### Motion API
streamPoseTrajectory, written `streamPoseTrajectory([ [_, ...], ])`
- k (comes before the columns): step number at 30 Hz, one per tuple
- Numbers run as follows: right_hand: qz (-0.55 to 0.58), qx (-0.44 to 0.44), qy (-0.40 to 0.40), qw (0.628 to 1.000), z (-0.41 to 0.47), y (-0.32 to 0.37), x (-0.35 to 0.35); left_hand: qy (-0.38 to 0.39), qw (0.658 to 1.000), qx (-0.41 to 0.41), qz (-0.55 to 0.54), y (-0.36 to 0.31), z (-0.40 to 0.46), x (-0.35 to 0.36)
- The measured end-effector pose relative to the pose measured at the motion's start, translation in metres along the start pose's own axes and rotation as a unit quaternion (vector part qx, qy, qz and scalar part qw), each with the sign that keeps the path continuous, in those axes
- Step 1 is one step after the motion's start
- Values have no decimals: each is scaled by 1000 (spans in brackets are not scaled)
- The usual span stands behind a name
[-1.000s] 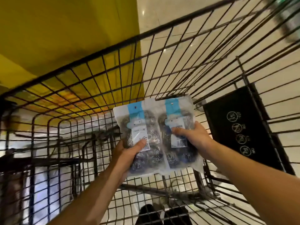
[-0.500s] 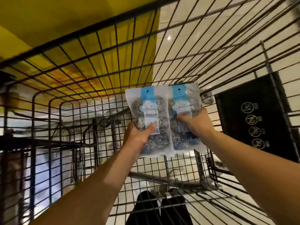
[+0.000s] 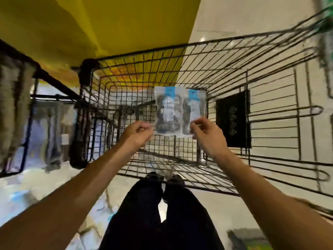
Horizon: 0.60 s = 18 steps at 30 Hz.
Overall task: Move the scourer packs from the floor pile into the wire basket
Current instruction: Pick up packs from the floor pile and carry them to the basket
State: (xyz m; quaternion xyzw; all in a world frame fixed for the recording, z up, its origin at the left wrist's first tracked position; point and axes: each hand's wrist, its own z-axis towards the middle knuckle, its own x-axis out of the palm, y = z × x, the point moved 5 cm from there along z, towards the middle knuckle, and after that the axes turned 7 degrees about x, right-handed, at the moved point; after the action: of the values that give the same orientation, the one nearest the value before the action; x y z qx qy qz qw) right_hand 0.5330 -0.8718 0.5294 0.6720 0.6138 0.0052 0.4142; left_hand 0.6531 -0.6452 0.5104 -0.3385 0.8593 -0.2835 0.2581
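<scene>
While both hands [image 3: 138, 131] [image 3: 204, 129] hover, two scourer packs [image 3: 168, 110] [image 3: 193, 112] in one wire basket [image 3: 225, 83].

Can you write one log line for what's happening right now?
left hand: empty | right hand: empty | scourer packs: in wire basket
</scene>
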Motion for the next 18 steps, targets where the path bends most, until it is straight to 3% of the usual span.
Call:
streamPoseTrajectory([
  [4, -7, -48, 60, 997, -73, 9, -7, -11, 999, 41, -31, -3, -78, -17],
  [9, 55, -63, 117, 990, -129, 12, -10, -111, 990, -25, -83, 47, -150, -40],
  [14, -31, -100, 193, 976, -152, 1, -8, -268, 937, -110, -194, 131, -241, -28],
  [18, -130, -140, 261, 946, -156, -7, 10, -324, 888, -169, -279, 200, -304, 11],
])
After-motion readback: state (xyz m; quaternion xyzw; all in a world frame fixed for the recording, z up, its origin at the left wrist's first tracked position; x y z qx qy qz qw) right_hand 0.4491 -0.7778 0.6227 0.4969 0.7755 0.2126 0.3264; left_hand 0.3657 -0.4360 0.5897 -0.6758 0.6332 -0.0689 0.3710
